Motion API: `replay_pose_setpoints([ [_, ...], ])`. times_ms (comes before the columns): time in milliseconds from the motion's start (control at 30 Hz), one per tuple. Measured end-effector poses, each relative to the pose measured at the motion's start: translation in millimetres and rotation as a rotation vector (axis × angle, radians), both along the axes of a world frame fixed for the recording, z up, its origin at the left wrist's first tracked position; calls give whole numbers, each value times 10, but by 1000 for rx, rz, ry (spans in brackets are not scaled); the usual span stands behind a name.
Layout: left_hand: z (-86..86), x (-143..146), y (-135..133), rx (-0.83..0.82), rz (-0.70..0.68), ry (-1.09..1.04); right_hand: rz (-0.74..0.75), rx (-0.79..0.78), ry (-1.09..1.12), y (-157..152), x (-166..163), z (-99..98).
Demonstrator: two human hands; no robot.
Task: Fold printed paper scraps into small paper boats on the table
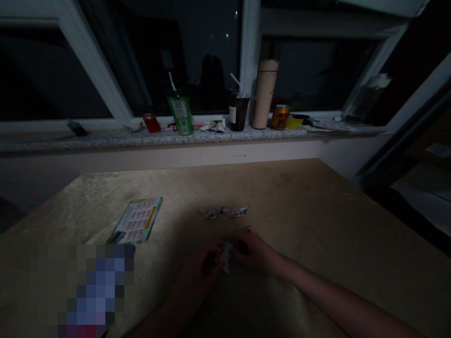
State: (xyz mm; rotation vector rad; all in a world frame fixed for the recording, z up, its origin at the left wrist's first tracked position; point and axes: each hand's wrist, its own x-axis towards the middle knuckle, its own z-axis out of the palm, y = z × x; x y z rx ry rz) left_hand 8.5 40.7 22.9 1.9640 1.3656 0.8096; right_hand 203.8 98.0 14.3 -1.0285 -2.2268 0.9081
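Note:
Both hands meet low in the middle of the head view, over the table (289, 202). Between them is a small, pale, crumpled piece that looks like paper (226, 256). My left hand (202, 267) pinches it from the left, thumb and fingers closed. From the other side my right hand (252, 249) grips it with bent fingers. Shadow hides the exact fingertip contact. Just beyond the hands lie two small folded pieces of printed paper (235, 212), side by side, whitish with red and blue marks.
A printed booklet (137, 218) lies left on the table, near a pixelated area with a phone-like shape (102, 286). Along the granite windowsill (207, 137) stand a green cup (181, 115), a dark cup (238, 112), a tall flask (265, 96) and a gold can (280, 117).

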Motion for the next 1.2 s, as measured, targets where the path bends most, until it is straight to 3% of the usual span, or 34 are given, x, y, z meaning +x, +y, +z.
replay_pose_setpoints([
  [133, 13, -9, -33, -29, -39, -99, -1, -53, 64, 7, 9, -7],
  [300, -15, -5, -68, 60, -74, 4, 75, -179, 224, 40, 65, -2],
  [500, -36, -10, -68, 246, -249, 146, 178, -259, 309, 69, 122, 84],
  [767, 27, -67, -55, 414, -390, 481, 149, -198, 164, 48, 64, 10],
  [1033, -49, -39, -42, 402, -415, 408, 208, -121, 182, 79, 69, 7],
  [1200, 113, -61, -53, 404, -440, 472, 260, -39, 82, 75, 80, 64],
])
